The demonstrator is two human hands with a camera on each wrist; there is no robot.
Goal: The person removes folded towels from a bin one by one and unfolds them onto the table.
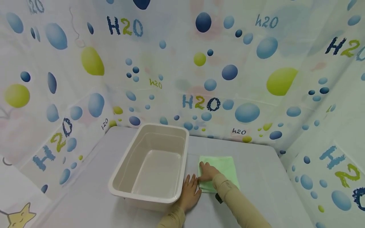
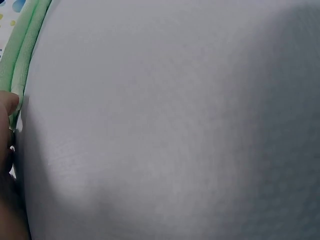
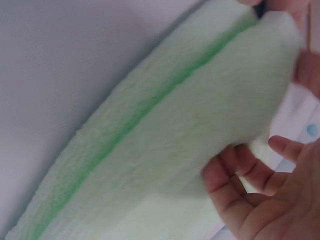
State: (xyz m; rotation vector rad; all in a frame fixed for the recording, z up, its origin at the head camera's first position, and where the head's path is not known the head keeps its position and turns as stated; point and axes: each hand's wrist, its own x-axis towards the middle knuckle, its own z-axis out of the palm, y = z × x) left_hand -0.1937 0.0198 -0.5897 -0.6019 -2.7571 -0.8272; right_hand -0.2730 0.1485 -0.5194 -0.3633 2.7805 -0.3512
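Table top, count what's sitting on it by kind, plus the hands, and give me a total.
Plastic tub: 1
Green folded cloth: 1
Hands: 2, the left hand flat on the table beside the tub, the right hand on the cloth's near left corner
Total: 4

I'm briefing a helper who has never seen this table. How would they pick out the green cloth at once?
Start at the grey table ringed by a bubble-print curtain. Find the beige tub; the cloth lies flat just to its right, folded. The right hand rests on its left edge. It is the only green, soft thing on the table.
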